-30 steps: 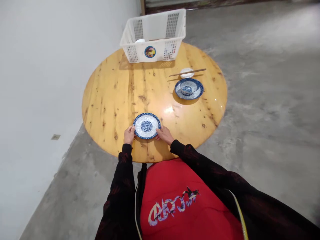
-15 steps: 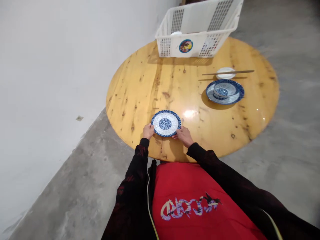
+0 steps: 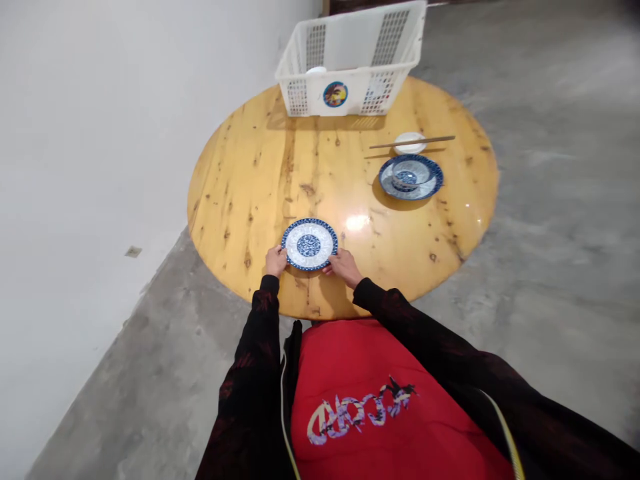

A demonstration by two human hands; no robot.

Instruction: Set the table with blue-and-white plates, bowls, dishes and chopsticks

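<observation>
A blue-and-white patterned plate (image 3: 309, 245) is held by its rim near the front edge of the round wooden table (image 3: 240, 200). My left hand (image 3: 276, 260) grips its left side, thumb on the rim. On the right side, my right hand (image 3: 345, 267) pinches the rim, with fingers reaching underneath. To the right and farther back lies a second blue-rimmed plate (image 3: 434, 185) with a clear-sided bowl (image 3: 413, 172) standing in it. Just behind them, brown chopsticks (image 3: 440, 139) rest across a small white dish (image 3: 410, 146).
A white plastic basket (image 3: 313, 101) with a round sticker stands at the table's back edge, holding something white (image 3: 316, 70). A white wall (image 3: 100, 133) rises on the left, and grey concrete floor (image 3: 560, 200) surrounds the table.
The view has swung a little to the right, so the table and everything on it appear farther left. Both hands keep the same grip on the plate.
</observation>
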